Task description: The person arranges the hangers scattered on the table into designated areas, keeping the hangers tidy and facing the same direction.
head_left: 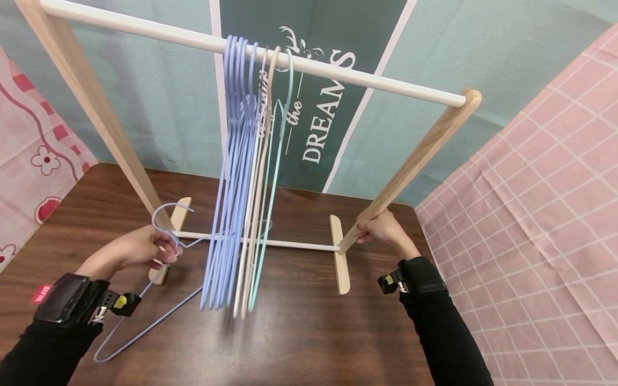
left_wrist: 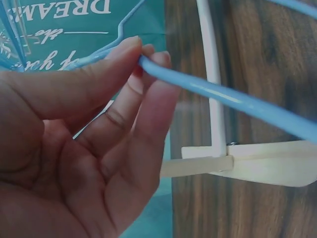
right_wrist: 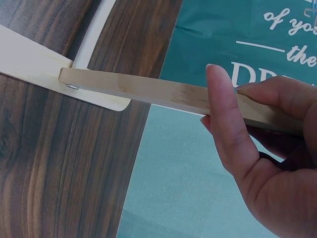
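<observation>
Between thumb and fingers my left hand [head_left: 140, 247] pinches a blue clothes hanger [head_left: 161, 317] near the base of its hook, at the left of the rack. In the left wrist view the blue hanger [left_wrist: 213, 91] runs out to the right from the fingertips. My right hand [head_left: 383, 228] grips the right wooden post [head_left: 415, 161] of the rack low down, just above its foot. The right wrist view shows fingers [right_wrist: 225, 109] wrapped about that post [right_wrist: 158, 91]. From the white top rail [head_left: 347, 74] hang several blue hangers [head_left: 232, 187], with white, beige and mint hangers [head_left: 275, 182] to their right.
The rack stands on a dark wooden table [head_left: 309, 343], its feet [head_left: 341, 273] joined by a white lower bar [head_left: 289, 244]. A green and blue printed cloth [head_left: 193, 107] hangs behind. Pink checked cloth [head_left: 545, 214] borders the right side, pink patterned cloth [head_left: 29, 139] the left.
</observation>
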### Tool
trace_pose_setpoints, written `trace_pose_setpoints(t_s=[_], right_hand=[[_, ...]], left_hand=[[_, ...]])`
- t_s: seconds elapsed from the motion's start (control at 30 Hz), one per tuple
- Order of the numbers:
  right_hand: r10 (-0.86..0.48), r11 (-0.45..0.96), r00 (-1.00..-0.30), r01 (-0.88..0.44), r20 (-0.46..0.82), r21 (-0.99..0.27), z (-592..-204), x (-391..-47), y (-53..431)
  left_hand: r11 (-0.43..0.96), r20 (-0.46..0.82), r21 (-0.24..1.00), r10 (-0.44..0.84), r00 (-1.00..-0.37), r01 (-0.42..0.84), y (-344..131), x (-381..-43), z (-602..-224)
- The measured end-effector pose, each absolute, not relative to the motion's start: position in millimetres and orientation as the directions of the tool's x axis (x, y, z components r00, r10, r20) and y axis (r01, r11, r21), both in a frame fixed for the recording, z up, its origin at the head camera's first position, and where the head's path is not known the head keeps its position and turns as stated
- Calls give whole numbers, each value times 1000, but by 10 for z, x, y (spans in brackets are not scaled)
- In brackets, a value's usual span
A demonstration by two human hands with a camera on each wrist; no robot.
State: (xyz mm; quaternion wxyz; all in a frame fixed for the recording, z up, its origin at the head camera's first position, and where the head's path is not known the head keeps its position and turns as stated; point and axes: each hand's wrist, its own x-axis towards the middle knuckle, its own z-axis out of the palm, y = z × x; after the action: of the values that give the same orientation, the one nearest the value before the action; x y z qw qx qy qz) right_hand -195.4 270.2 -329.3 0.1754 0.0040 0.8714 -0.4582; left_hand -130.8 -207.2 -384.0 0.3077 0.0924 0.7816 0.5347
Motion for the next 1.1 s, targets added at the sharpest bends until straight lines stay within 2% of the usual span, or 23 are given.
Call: trace_pose_setpoints(t_s=[0.6,1.1], right_hand=[[-168,596,-940,143,-297,-790,-3299,-1947,2714],[-178,567,-938,148,-296,-810,-3308,-1956,2719]], left_hand=[[424,-327,893,376,-867,-152,-2163,-1276,-3595],[417,-306,896,326,-894,-155,-2098,-1313,-3446]])
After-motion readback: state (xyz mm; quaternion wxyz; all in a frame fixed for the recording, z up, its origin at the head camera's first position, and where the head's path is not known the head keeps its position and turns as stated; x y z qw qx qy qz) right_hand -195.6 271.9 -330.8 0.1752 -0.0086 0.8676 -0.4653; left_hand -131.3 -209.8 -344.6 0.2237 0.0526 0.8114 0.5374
